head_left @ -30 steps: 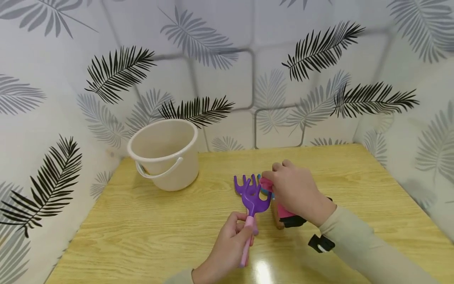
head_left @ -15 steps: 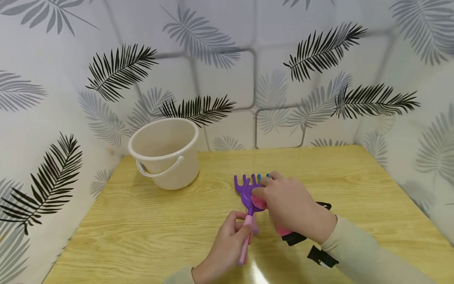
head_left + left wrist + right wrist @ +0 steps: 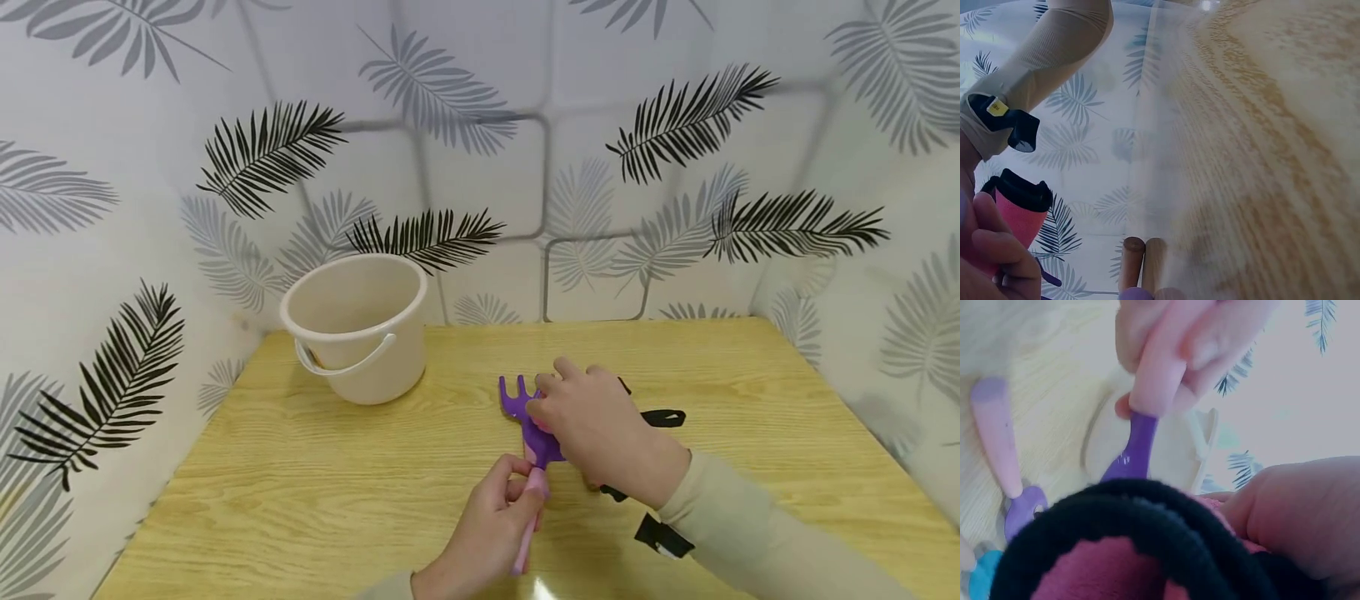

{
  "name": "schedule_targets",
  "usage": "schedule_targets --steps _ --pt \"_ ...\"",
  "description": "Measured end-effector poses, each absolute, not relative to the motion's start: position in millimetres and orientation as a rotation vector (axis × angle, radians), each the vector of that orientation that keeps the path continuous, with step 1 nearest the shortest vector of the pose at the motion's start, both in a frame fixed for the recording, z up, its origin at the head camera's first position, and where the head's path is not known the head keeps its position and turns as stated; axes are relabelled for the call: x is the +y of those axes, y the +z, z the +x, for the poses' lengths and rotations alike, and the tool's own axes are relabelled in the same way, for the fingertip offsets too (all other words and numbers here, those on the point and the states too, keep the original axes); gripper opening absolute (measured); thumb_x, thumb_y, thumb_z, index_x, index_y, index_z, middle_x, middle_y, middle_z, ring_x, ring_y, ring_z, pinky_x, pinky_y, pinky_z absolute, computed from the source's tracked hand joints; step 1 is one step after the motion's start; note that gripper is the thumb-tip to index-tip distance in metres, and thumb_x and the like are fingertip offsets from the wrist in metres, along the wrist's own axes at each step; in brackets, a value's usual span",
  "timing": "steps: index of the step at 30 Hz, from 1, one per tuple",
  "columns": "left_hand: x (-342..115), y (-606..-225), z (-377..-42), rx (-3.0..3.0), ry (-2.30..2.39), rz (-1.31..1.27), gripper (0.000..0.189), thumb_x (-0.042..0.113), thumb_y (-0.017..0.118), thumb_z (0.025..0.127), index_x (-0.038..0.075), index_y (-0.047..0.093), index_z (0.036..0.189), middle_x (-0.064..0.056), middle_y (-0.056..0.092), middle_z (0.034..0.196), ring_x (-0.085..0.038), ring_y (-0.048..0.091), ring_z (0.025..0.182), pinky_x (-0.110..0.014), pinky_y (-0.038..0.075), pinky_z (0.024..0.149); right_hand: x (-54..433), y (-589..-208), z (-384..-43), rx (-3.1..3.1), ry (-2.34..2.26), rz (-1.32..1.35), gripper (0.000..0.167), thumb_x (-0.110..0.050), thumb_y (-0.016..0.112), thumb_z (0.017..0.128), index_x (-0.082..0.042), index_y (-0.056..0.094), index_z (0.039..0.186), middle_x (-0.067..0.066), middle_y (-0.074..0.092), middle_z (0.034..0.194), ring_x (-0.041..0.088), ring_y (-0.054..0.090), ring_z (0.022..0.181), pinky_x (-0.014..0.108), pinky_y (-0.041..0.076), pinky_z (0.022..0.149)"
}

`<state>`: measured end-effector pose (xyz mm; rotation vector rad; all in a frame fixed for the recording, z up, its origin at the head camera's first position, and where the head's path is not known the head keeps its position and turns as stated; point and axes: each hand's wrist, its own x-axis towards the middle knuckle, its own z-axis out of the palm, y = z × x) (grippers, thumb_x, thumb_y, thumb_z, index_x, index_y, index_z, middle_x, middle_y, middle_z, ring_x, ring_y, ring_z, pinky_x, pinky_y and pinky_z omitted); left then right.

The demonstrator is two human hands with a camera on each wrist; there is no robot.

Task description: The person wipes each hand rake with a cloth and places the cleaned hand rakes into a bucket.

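Observation:
My left hand (image 3: 483,525) grips the pink handle of a purple garden hand fork (image 3: 537,442), its head tilted up and away from me. In my right hand (image 3: 596,429) is a pink cloth (image 3: 1100,569) with thick black edging, bunched over the fork's head. Fingers and cloth hide most of that fork's tines. A black loop (image 3: 663,418) of the cloth sticks out to the right. Underneath, a second purple fork (image 3: 514,403) lies on the table, its pink handle (image 3: 997,437) showing in the right wrist view.
A cream bucket (image 3: 352,333) with a white handle stands at the back left of the wooden table (image 3: 315,475). Beside the second fork lies a blue tool (image 3: 985,572), and a wooden handle (image 3: 1131,265) shows in the left wrist view. Leaf-patterned walls (image 3: 480,275) enclose the table.
My right hand has moved left with the cloth, from beside the held fork's head onto it. The left hand stays nearly in place. The blue tines have become covered in the head view.

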<state>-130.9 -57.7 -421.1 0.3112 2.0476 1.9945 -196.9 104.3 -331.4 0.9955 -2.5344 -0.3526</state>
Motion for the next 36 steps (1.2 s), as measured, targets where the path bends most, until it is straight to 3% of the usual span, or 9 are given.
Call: schedule_targets --steps 3,11,19,23,27,31,36 --pt "-58.9 -420.9 -131.0 2.050 1.994 0.310 0.025 0.017 0.054 0.101 0.001 0.050 0.120 -0.004 0.056 0.075 -0.010 0.046 0.046 -0.020 0.043 0.039 103.1 -331.4 -192.4 -2.507 -0.346 1.020 0.027 -0.017 0.092 0.065 -0.025 0.073 0.082 -0.003 0.067 0.089 0.018 0.045 0.073 0.027 0.037 0.047" --pt "-59.9 -421.3 -130.1 2.034 2.004 0.296 0.025 0.020 0.054 0.102 0.001 0.050 0.118 -0.002 0.057 0.074 -0.011 0.045 0.046 -0.021 0.041 0.037 107.3 -333.2 -181.8 -2.462 -0.340 0.997 0.024 -0.016 0.088 0.071 -0.024 0.075 0.089 -0.001 0.070 0.098 0.019 0.048 0.076 0.027 0.038 0.047" --pt "-58.8 -421.8 -132.2 1.982 2.012 0.249 0.025 0.020 0.054 0.101 0.002 0.051 0.117 -0.001 0.057 0.074 -0.009 0.045 0.044 -0.019 0.044 0.039 109.3 -342.9 -170.6 -2.374 -0.121 1.089 0.035 0.002 0.078 0.065 -0.026 0.072 0.084 -0.007 0.064 0.082 0.018 0.057 0.078 0.020 0.031 0.044" --pt "-57.3 -422.8 -131.6 2.007 2.000 0.293 0.024 0.019 0.053 0.102 0.001 0.051 0.117 0.000 0.058 0.073 -0.007 0.045 0.045 -0.018 0.042 0.040 108.9 -342.1 -178.1 -2.433 -0.144 1.032 0.034 0.000 0.078 0.065 -0.025 0.073 0.088 -0.004 0.065 0.084 0.019 0.053 0.076 0.024 0.041 0.046" --pt "-56.1 -422.1 -128.9 2.028 1.988 0.317 0.022 0.017 0.054 0.101 0.003 0.052 0.117 -0.001 0.060 0.073 -0.008 0.049 0.050 -0.018 0.043 0.042 110.3 -339.4 -194.6 -2.505 -0.188 0.880 0.026 -0.006 0.079 0.074 -0.023 0.076 0.093 0.000 0.065 0.084 0.018 0.048 0.070 0.029 0.047 0.046" --pt "-56.5 -420.8 -127.2 2.053 1.972 0.307 0.023 0.018 0.055 0.100 0.004 0.053 0.119 -0.002 0.061 0.075 -0.011 0.052 0.051 -0.019 0.044 0.042 112.3 -339.8 -203.8 -2.499 -0.205 0.800 0.014 -0.016 0.081 0.081 -0.023 0.077 0.093 -0.001 0.062 0.078 0.018 0.047 0.068 0.027 0.043 0.042" --pt "-57.4 -419.1 -129.2 2.090 1.975 0.289 0.025 0.023 0.055 0.102 0.005 0.054 0.118 -0.003 0.061 0.075 -0.011 0.049 0.046 -0.020 0.042 0.039 110.6 -340.2 -195.2 -2.461 -0.186 0.885 0.028 -0.009 0.081 0.073 -0.027 0.076 0.093 -0.003 0.066 0.083 0.017 0.049 0.072 0.025 0.038 0.041"
